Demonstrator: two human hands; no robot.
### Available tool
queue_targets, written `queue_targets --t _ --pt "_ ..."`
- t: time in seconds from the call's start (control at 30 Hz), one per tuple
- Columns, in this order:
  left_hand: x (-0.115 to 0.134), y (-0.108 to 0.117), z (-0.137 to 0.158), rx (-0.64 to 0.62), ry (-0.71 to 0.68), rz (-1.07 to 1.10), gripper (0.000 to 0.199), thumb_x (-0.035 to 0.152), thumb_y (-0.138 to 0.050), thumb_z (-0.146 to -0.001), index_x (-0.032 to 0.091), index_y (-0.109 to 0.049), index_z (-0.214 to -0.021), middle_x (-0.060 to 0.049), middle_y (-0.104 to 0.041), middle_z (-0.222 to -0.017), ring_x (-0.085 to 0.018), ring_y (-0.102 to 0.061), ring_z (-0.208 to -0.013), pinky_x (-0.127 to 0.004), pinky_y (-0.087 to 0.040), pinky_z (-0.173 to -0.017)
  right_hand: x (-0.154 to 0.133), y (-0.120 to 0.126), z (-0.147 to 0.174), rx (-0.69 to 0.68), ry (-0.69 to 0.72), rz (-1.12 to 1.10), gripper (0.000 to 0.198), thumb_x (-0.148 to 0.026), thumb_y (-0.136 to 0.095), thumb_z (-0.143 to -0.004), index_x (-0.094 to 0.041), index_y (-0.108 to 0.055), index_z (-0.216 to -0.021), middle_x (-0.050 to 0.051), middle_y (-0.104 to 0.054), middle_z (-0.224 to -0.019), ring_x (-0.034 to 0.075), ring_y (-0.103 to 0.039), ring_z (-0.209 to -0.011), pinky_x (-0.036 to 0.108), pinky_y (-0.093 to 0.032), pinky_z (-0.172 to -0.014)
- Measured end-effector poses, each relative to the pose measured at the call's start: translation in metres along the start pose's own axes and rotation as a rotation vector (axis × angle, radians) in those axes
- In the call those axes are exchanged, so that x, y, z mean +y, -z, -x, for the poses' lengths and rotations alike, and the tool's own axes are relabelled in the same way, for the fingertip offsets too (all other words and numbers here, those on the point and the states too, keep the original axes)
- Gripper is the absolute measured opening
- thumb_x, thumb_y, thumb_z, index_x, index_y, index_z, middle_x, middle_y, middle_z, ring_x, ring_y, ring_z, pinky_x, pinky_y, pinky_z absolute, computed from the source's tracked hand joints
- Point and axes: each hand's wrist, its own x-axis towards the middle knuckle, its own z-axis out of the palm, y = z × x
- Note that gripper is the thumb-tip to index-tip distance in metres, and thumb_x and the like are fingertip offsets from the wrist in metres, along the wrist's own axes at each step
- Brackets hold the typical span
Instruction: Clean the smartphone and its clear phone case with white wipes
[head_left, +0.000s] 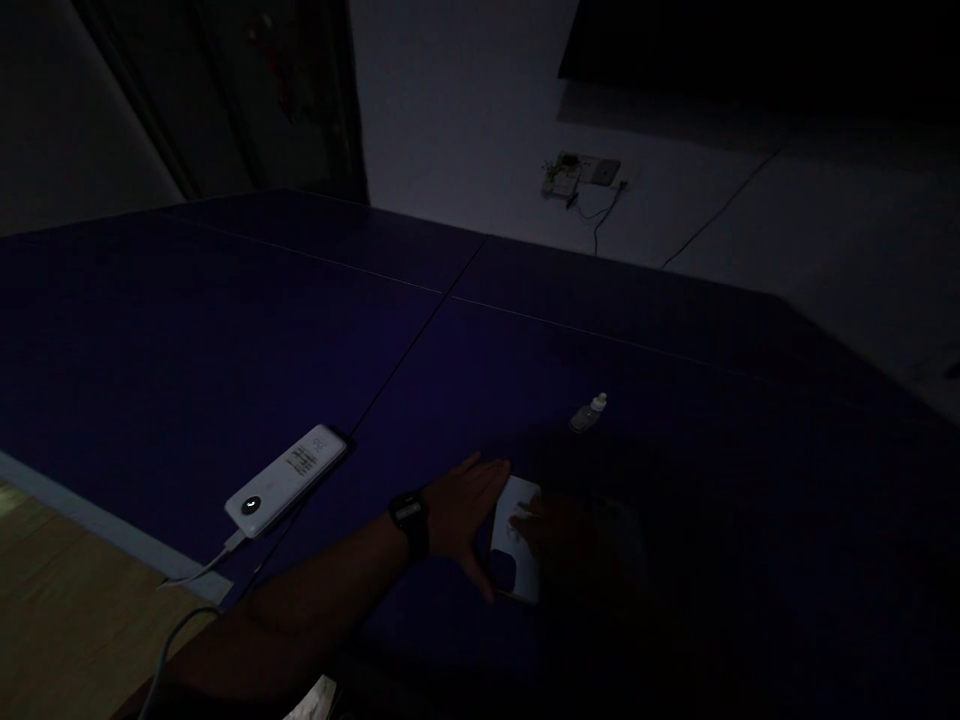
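A white phone point(514, 540) lies back up on the dark blue table, its dark camera block point(503, 571) at the near end. My left hand point(461, 505), with a black watch point(409, 517) on the wrist, rests flat along the phone's left edge, fingers stretched and thumb spread. Over the phone's right side is my right hand point(551, 530), mostly lost in shadow. Its fingertips press a small white piece point(523, 515), perhaps tissue or cloth, onto the phone's back. Beyond the hands, a small clear bottle with a white cap point(589, 413) lies on its side.
A white power bank point(289, 480) with a lit display lies at the left, a white cable point(206, 568) plugged into its near end. The blue table point(390, 320) reaches a wall with sockets point(600, 170). A large dark screen point(757, 70) hangs above. The room is dim.
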Motion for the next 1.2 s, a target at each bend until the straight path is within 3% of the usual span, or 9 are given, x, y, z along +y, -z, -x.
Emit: queue_targets --t 0.1,0.17,0.33,0.4,0.63,0.77,0.87,1.1,1.2 --pt "0.000 0.000 0.000 0.017 -0.005 0.009 0.158 0.094 -0.067 -0.049 0.005 0.007 -0.157 -0.033 -0.020 -0.160 -0.048 -0.028 -0.147 -0.064 -0.013 -0.121 0.008 0.017 -0.021 0.002 -0.158 0.055 0.034 -0.010 -0.047 -0.096 -0.022 -0.075 -0.111 0.013 -0.072 -0.112 0.025 -0.068 -0.098 0.039 -0.050 -0.088" --pt "0.000 0.000 0.000 0.025 -0.010 0.011 0.158 0.094 -0.067 -0.049 0.005 0.006 -0.157 -0.033 -0.021 -0.160 -0.048 -0.028 -0.147 -0.063 -0.013 -0.121 0.010 0.015 -0.023 -0.007 -0.187 0.057 0.033 -0.012 -0.046 -0.097 -0.020 -0.075 -0.108 0.014 -0.072 -0.110 0.026 -0.068 -0.097 0.040 -0.050 -0.089" --pt "0.002 0.002 0.000 0.013 -0.004 -0.025 0.155 0.095 -0.064 -0.053 0.004 0.007 -0.157 -0.034 -0.022 -0.159 -0.048 -0.029 -0.147 -0.062 -0.014 -0.122 -0.002 -0.026 0.017 0.052 -0.033 -0.016 0.034 -0.012 -0.049 -0.093 -0.025 -0.075 -0.110 0.012 -0.072 -0.116 0.026 -0.066 -0.110 0.041 -0.047 -0.096" --pt "0.003 0.001 0.000 0.016 -0.005 -0.043 0.151 0.095 -0.061 -0.057 0.003 0.006 -0.157 -0.034 -0.023 -0.159 -0.048 -0.028 -0.147 -0.062 -0.014 -0.122 -0.005 -0.030 0.026 0.069 -0.020 -0.011 0.034 -0.014 -0.050 -0.093 -0.026 -0.074 -0.113 0.011 -0.072 -0.118 0.026 -0.065 -0.111 0.042 -0.047 -0.097" --pt "0.002 -0.002 0.000 0.028 -0.010 -0.059 0.149 0.095 -0.059 -0.060 0.002 0.003 -0.157 -0.034 -0.023 -0.159 -0.046 -0.028 -0.148 -0.060 -0.013 -0.123 0.007 0.008 -0.012 0.027 -0.206 0.097 0.033 -0.014 -0.045 -0.098 -0.023 -0.076 -0.103 0.011 -0.074 -0.104 0.024 -0.067 -0.091 0.040 -0.049 -0.087" --pt "0.001 -0.003 0.001 0.043 -0.010 -0.060 0.142 0.093 -0.057 -0.065 0.003 0.002 -0.158 -0.031 -0.024 -0.160 -0.044 -0.028 -0.149 -0.058 -0.012 -0.123 0.008 -0.018 0.009 0.070 -0.048 0.065 0.036 -0.012 -0.048 -0.093 -0.025 -0.074 -0.113 0.011 -0.071 -0.120 0.026 -0.064 -0.112 0.042 -0.047 -0.097" --pt "0.002 -0.003 0.001 0.042 -0.003 -0.066 0.143 0.093 -0.057 -0.065 0.003 0.003 -0.158 -0.031 -0.024 -0.160 -0.045 -0.028 -0.148 -0.058 -0.013 -0.123 0.006 -0.034 0.027 0.069 0.029 0.044 0.035 -0.013 -0.050 -0.092 -0.028 -0.074 -0.113 0.009 -0.073 -0.116 0.026 -0.066 -0.108 0.043 -0.048 -0.096" --pt "0.002 -0.002 0.000 0.045 -0.003 -0.051 0.146 0.094 -0.058 -0.062 0.002 0.004 -0.157 -0.033 -0.025 -0.159 -0.046 -0.030 -0.147 -0.060 -0.012 -0.123 0.008 0.014 -0.016 0.019 -0.209 0.121 0.032 -0.011 -0.049 -0.094 -0.022 -0.073 -0.110 0.014 -0.072 -0.112 0.029 -0.066 -0.103 0.043 -0.048 -0.092" --pt "0.003 0.000 -0.001 0.044 -0.006 -0.035 0.150 0.096 -0.059 -0.058 0.002 0.005 -0.157 -0.035 -0.025 -0.158 -0.048 -0.030 -0.146 -0.062 -0.014 -0.122 0.002 0.009 -0.016 0.009 -0.278 0.103 0.029 -0.014 -0.047 -0.096 -0.021 -0.074 -0.102 0.013 -0.073 -0.104 0.026 -0.067 -0.095 0.040 -0.051 -0.087"
